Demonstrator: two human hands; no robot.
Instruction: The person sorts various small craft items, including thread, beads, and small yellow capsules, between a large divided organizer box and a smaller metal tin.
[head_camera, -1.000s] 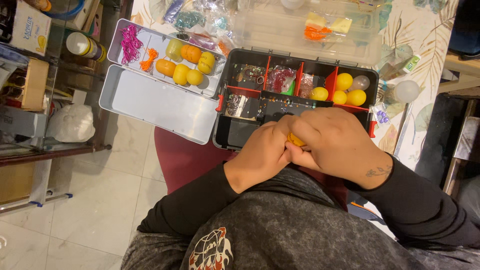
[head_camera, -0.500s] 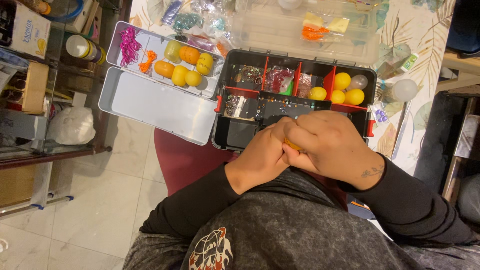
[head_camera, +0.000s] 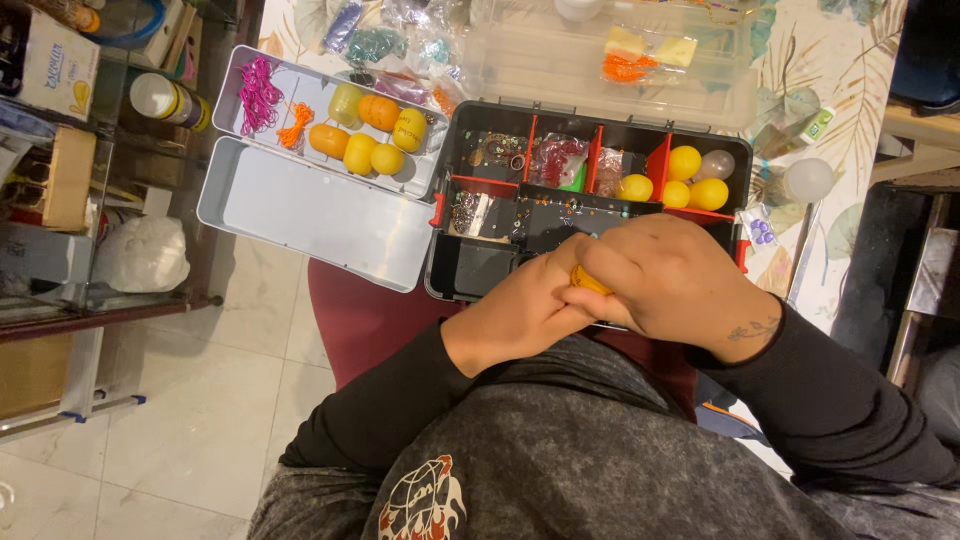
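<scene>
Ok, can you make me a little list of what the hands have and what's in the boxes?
left hand: pressed against the right one, gripping a yellow capsule
right hand: wrapped over the same capsule
yellow capsule: mostly hidden, only a sliver shows between the fingers
black organiser box: open, red dividers, beads and yellow balls inside
grey tray: open, holds yellow and orange egg capsules plus pink and orange thread
clear plastic box: behind the black one

Both hands meet in front of the body: the left hand (head_camera: 520, 310) and right hand (head_camera: 670, 275) press together, fingers curled, forearms angled inward.
</scene>
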